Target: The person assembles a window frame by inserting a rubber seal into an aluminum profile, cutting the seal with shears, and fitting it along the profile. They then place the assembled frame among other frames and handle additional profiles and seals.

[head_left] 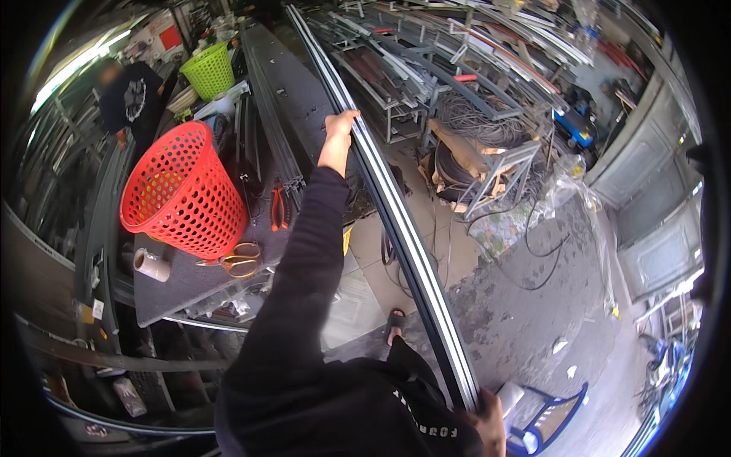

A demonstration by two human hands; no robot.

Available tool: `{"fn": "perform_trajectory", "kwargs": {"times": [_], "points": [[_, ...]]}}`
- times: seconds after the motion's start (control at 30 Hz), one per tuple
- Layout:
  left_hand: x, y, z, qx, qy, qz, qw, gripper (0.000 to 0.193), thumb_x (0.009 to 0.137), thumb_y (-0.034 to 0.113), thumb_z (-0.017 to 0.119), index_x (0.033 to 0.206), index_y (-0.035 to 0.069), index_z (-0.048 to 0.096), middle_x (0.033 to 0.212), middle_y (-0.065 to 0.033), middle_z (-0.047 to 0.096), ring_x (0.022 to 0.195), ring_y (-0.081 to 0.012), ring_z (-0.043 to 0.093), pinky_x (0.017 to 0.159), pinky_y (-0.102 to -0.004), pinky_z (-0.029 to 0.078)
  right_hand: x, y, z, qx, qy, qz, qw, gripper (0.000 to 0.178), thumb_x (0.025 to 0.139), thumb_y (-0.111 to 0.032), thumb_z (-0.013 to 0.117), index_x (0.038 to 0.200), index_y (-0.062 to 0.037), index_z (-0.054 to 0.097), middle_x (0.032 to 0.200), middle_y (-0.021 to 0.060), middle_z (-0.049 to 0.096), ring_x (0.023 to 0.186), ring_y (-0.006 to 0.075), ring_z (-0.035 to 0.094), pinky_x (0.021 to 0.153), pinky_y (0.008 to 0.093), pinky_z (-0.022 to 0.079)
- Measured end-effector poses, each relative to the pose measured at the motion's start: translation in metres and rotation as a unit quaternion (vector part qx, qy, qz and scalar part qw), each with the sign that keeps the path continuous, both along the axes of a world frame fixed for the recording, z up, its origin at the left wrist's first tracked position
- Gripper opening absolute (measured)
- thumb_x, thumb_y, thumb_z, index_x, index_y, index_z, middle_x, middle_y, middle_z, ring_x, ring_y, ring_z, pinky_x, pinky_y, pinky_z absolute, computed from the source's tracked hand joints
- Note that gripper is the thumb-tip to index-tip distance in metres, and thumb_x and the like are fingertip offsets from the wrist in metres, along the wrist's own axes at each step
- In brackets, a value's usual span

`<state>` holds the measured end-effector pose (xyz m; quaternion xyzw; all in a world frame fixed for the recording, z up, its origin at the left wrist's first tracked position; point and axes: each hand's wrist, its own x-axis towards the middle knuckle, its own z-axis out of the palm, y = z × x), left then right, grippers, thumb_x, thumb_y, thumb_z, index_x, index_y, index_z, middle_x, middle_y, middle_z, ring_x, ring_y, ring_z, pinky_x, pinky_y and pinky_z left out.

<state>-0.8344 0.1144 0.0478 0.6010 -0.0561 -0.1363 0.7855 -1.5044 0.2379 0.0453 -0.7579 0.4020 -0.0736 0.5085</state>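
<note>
A long metal profile (409, 221), dark with bright silver stripes along it, runs slantwise from the far top of the view down to my right side. My left hand (339, 128) grips its left edge partway along, with that arm stretched forward. Close to my body, my right hand (489, 425) is wrapped around the near end, partly cut off by the lower edge. To the left of my outstretched arm is a dark worktable (179, 293). On it are a red perforated basket (177, 199), red-handled pliers (279, 207), gold-handled scissors (241, 260) and a roll of wrap (151, 264).
Another person (135, 99) stands at the far left, near a green basket (209, 71). Racks of metal profiles (396, 68) fill the back. Coiled cable (480, 118) sits on a metal stand, with loose cable on the floor. A blue-framed chair (556, 420) is at lower right.
</note>
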Motion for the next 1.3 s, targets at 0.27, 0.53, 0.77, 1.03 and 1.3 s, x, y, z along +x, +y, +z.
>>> {"fn": "perform_trajectory", "kwargs": {"times": [0.27,0.53,0.77,1.03,1.3], "points": [[-0.023,-0.017,-0.014,0.084,-0.087,0.088,0.989,0.062,0.077,0.015,0.072,0.125,-0.017,0.049,0.123,-0.0263,0.06,0.113,-0.0309,0.06,0.096,-0.0362,0.045,0.232,-0.172,-0.012,-0.001,-0.033,0.099,0.995,0.035,0.073,-0.021,0.079,0.09,0.006,0.064,0.067,0.0092,0.062,0.062,0.0123,0.054,0.057,0.0315,0.045],[-0.229,0.064,-0.034,0.112,-0.288,-0.051,0.95,0.076,0.091,0.018,0.065,0.147,-0.005,0.02,0.141,-0.0254,0.034,0.133,-0.033,0.038,0.11,-0.0415,0.033,0.468,-0.226,-0.012,0.142,-0.104,0.154,0.972,0.043,0.078,-0.022,0.078,0.109,0.0053,0.065,0.096,0.0107,0.068,0.086,0.0181,0.064,0.077,0.0311,0.051],[-0.249,0.083,-0.043,-0.021,-0.077,-0.146,0.986,0.089,0.094,0.014,0.061,0.151,-0.001,-0.006,0.15,-0.0242,0.019,0.137,-0.0286,0.029,0.111,-0.0388,0.03,0.636,-0.19,-0.017,0.24,-0.192,0.165,0.937,0.05,0.075,-0.024,0.08,0.113,0.0044,0.063,0.107,0.0134,0.066,0.098,0.0223,0.063,0.085,0.0322,0.049],[-0.228,0.082,-0.065,-0.095,-0.083,-0.061,0.99,0.086,0.09,0.002,0.061,0.154,0.006,0.002,0.158,-0.0188,0.007,0.146,-0.0253,0.014,0.116,-0.0373,0.012,0.699,-0.187,-0.068,0.07,-0.02,0.121,0.99,0.077,0.08,-0.051,0.072,0.12,0.0127,0.058,0.125,0.0261,0.058,0.117,0.0328,0.056,0.096,0.0377,0.044],[-0.225,0.093,-0.076,0.052,-0.156,0.007,0.986,0.078,0.083,0.002,0.067,0.15,0.009,0.028,0.158,-0.0201,0.009,0.143,-0.0299,0.025,0.111,-0.0364,0.029,0.676,-0.202,-0.059,-0.146,-0.031,0.164,0.975,0.052,0.078,-0.034,0.077,0.107,0.007,0.064,0.103,0.0229,0.068,0.091,0.0304,0.068,0.08,0.0381,0.052]]}}
